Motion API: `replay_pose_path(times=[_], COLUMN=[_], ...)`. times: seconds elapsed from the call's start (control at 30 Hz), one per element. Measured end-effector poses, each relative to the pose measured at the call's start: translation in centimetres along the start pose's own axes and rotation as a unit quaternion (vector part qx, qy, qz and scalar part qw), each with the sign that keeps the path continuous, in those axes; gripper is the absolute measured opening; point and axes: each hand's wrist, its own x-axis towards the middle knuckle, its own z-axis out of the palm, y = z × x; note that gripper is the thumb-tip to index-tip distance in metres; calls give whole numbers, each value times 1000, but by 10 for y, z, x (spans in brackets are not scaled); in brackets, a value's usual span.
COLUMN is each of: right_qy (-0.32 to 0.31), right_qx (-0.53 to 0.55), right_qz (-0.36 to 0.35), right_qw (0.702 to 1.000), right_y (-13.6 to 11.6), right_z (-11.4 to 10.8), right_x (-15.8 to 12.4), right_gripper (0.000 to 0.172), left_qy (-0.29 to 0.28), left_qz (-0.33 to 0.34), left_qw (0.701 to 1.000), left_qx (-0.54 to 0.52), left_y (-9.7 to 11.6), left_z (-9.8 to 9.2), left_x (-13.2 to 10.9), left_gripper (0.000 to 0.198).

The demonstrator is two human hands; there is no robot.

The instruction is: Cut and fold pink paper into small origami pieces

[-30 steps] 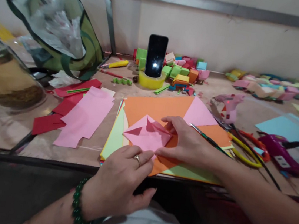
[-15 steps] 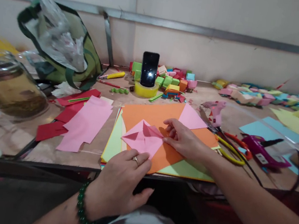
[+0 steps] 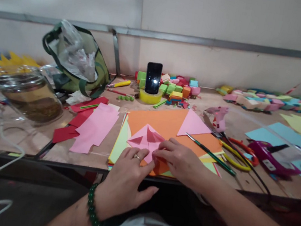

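A pink folded paper (image 3: 148, 131) lies on an orange sheet (image 3: 164, 115) that tops a stack of coloured paper. Raised flaps and creases show on its upper side. My left hand (image 3: 126, 177) rests its fingertips on the paper's lower left part, thumb held apart. At the lower right edge, the bent fingers of my right hand (image 3: 178, 160) pinch the paper; the fingertips are partly hidden. Beyond that hand lies a pink paper triangle (image 3: 194, 125), with a green pen (image 3: 212, 154) pointing at it.
To the left are pink cut paper (image 3: 99, 128), red paper pieces (image 3: 65, 134), a glass jar (image 3: 32, 95) and a green bag (image 3: 97, 71). A phone (image 3: 153, 77) leans at the back by folded paper blocks (image 3: 171, 89). Scissors (image 3: 236, 156) and a purple glue gun (image 3: 274, 158) lie right.
My right hand has moved down from the paper's right corner to its lower edge, uncovering the pen. My left hand stays on the paper. The view has shifted slightly.
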Motion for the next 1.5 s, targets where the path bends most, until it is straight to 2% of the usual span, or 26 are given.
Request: replay_pose_path(times=[0.27,0.37,0.57,0.7,0.83,0.97,1.2,1.27,1.4,1.5], right_qy=[-12,-44,-108,-93,-99,-70,-19,-2,7,-1], right_qx=[-79,-94,-129,-122,-140,-122,-63,-47,-42,-64], right_qz=[40,49,116,120,103,110,117,115,109,125], right_qw=[996,993,979,981,980,984,991,992,993,990], right_y=[-1,-10,-23,-23,-20,-19,-16,-14,-12,-11], right_z=[5,3,1,5,8,6,11,14,15,10], right_x=[-7,1,17,5,-13,-20,-24,-27,-31,-32], right_gripper=[32,29,30,37,51,52,45,42,41,39], left_qy=[-3,-5,10,19,34,41,99,93,66,63], left_qz=[-5,1,-3,-9,35,72,124,124,97,73], left_qw=[1000,1000,1000,1000,998,993,980,981,992,995], left_qx=[-8,-7,-11,-15,28,80,119,115,54,14], left_y=[3,4,4,2,-4,-10,-13,-11,-7,-4], left_z=[-4,-7,-6,-2,6,11,3,-2,-12,-15], left_x=[2,4,1,0,0,-4,-12,-10,-3,-1], left_gripper=[62,55,41,55,70,76,69,65,37,31])
